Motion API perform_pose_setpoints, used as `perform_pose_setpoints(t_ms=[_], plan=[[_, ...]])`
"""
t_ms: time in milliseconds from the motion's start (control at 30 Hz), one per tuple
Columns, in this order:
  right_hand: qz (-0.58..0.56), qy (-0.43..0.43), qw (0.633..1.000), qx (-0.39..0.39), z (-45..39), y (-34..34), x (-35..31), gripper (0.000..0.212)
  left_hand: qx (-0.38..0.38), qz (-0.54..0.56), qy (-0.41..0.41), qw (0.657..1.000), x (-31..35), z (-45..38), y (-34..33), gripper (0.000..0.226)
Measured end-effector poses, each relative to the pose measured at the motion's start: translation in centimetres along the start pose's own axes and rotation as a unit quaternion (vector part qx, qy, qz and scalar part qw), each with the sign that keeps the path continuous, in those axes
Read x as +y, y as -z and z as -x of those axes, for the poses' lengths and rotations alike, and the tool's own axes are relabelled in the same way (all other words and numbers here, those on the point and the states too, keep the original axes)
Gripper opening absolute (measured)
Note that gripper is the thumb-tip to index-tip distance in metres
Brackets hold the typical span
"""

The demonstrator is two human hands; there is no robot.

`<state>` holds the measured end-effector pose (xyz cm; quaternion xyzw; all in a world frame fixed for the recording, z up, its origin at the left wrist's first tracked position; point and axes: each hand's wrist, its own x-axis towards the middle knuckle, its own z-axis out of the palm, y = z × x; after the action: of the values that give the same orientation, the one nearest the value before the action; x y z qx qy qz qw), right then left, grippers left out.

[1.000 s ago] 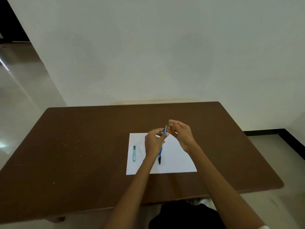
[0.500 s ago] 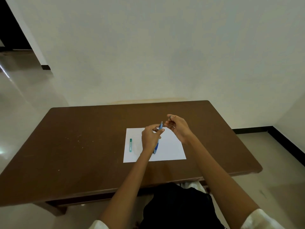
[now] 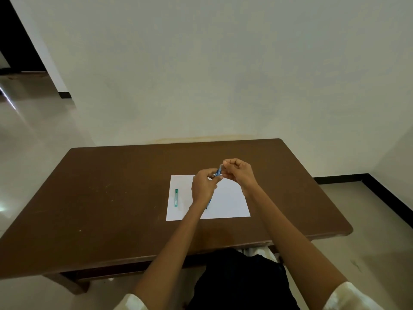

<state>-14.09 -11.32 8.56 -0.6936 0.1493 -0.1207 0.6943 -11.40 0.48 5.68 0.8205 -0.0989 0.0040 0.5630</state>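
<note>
A person sits at a brown table with a blank white sheet of paper laid before them. Above the sheet, the left hand curls round the barrel of a blue mechanical pencil, held tilted and tip-down, while the right hand pinches its upper end with its fingertips drawn together. A small green lead case lies on the paper's left side, apart from both hands. The work appears midway, seemingly a refill. Whether the cap is on or off cannot be told, and nothing is written yet.
</note>
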Motion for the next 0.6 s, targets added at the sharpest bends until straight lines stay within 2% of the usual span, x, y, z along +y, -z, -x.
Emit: perform_pose_setpoints(t_ms=[233,433,600], plan=[[0.092,0.026,0.995,-0.022,-0.8,0.7,-0.6,0.012,-0.001,-0.004,0.002,1.000,-0.2,-0.3,-0.5,0.028],[0.153,0.016,0.987,-0.051,-1.5,0.7,-1.0,0.016,0.004,-0.017,0.001,1.000,-0.3,-0.5,-0.9,0.025],[0.147,-0.004,0.987,-0.066,-1.7,0.6,-0.7,0.018,0.001,0.017,0.016,1.000,-0.3,-0.7,-1.2,0.024]])
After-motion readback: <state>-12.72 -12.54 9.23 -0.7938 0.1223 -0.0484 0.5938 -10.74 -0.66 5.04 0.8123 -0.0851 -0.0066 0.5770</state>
